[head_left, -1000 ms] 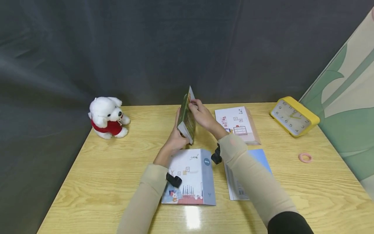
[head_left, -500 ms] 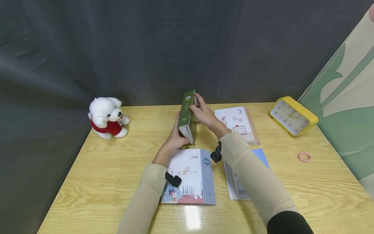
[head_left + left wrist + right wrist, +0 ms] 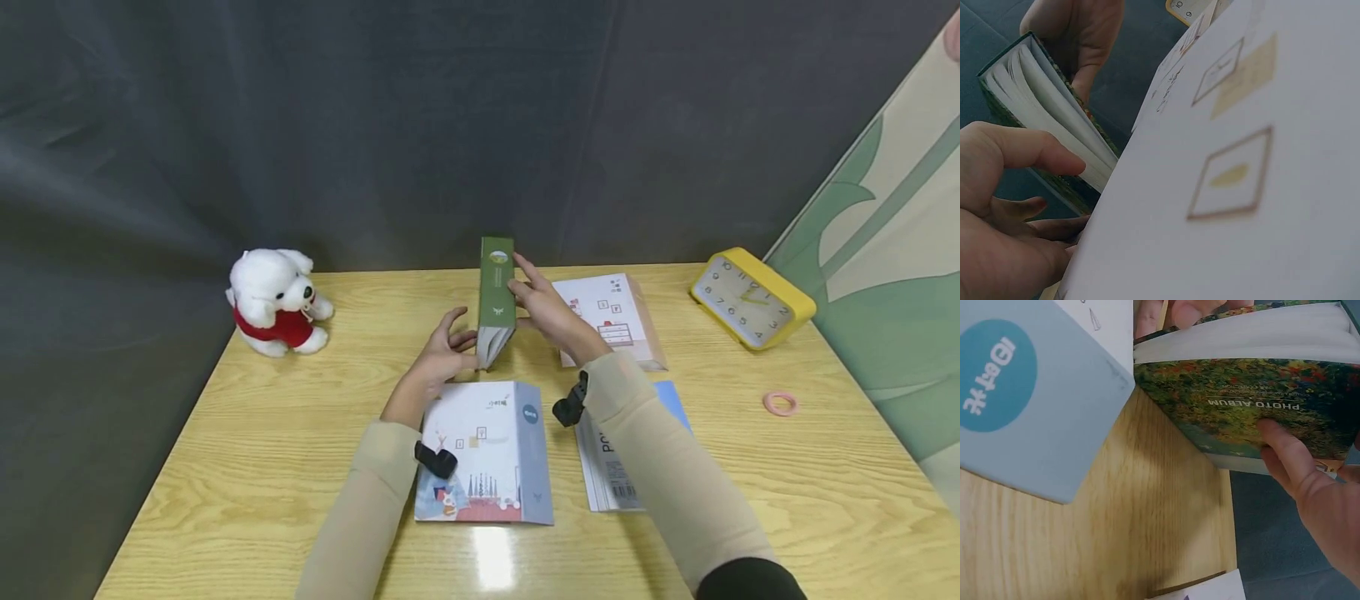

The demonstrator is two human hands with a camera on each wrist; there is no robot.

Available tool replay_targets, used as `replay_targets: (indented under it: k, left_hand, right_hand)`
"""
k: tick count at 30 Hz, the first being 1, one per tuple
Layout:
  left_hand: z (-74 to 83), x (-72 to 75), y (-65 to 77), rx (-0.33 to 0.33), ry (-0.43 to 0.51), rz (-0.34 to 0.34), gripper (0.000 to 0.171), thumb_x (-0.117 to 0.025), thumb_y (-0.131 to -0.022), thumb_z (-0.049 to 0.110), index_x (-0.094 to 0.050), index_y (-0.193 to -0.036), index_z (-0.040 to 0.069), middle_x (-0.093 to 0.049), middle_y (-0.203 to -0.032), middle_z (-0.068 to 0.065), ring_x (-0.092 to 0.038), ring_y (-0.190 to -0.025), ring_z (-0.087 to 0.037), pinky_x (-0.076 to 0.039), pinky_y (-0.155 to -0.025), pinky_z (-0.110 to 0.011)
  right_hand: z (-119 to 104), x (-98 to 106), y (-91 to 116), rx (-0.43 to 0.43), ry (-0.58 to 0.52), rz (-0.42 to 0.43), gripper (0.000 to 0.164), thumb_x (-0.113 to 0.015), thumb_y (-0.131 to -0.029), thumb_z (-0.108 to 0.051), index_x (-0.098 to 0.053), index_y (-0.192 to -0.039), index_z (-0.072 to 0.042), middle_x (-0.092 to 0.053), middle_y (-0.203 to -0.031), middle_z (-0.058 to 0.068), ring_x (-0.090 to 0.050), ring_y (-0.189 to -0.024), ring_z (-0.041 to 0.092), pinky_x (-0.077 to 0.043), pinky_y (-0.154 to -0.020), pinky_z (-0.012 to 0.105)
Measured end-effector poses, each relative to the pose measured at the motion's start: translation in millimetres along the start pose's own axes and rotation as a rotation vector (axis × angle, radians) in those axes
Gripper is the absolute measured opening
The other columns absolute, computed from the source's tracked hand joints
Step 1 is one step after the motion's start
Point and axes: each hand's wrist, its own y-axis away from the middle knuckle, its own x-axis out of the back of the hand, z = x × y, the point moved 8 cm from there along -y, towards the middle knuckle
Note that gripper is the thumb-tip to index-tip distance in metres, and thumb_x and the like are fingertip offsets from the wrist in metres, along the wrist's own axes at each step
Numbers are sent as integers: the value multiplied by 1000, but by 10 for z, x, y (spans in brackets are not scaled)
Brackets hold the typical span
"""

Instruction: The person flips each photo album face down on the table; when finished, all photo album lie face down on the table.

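Observation:
A thick green photo album [image 3: 497,287] stands upright near the table's back edge, spine toward me. Its flowery cover [image 3: 1210,412] reads "PHOTO ALBUM" in the right wrist view. To its left is my left hand [image 3: 444,354], fingers loosely spread, with the fingertips right at the album's lower end; in the left wrist view the thumb reaches close to the white page edges [image 3: 1054,119]. On the other side, my right hand [image 3: 551,312] touches the right cover with extended fingers, the tips along the spine's edge. Neither hand wraps round the album.
A white and grey-blue album [image 3: 480,450] lies in front of the hands. Another white album [image 3: 615,312] lies at right, with a blue and white one [image 3: 611,467] partly under my right sleeve. A plush dog [image 3: 277,300], yellow clock [image 3: 753,298] and pink ring [image 3: 782,404] are farther out.
The green album has turned from a slant to upright with its spine facing me, shifting slightly right. My left hand has loosened and drawn left; my right thumb has slid off the spine.

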Motion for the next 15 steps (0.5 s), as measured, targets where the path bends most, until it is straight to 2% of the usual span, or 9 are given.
replay_targets:
  k: [6, 9, 11, 15]
  left_hand:
    - [24, 35, 14, 26, -7, 22, 104, -67, -73, -20, -20, -159, 16, -49, -138, -20, -43, -131, -31, -38, -109, -41]
    - [11, 85, 27, 48, 9, 26, 99, -67, -78, -15, -21, -159, 16, -44, -144, -20, -39, -136, -32, -37, -110, -42]
    - [9, 142, 37, 52, 5, 41, 91, -67, -83, -9, -22, -158, 16, -41, -148, -20, -37, -139, -32, -34, -112, -45]
    - [9, 289, 46, 47, -31, 111, 77, -63, -90, 1, -25, -156, 13, -33, -153, -20, -31, -142, -33, -27, -115, -50]
  right_hand:
    - [17, 93, 21, 0, -27, 27, 58, -33, -109, -15, -10, -161, -23, -40, -139, 27, -49, -125, 34, -48, -100, 49]
    - [41, 176, 28, -5, 3, 77, 56, -33, -108, -13, -15, -161, -19, -43, -132, 24, -54, -113, 29, -52, -94, 43]
    - [76, 249, 26, -3, 85, 135, 54, -36, -108, -13, -22, -160, -16, -46, -126, 20, -56, -103, 24, -55, -85, 35]
    - [193, 345, 23, -8, 360, 225, 50, -40, -106, -10, -30, -156, -5, -51, -117, 20, -54, -86, 18, -50, -66, 24]
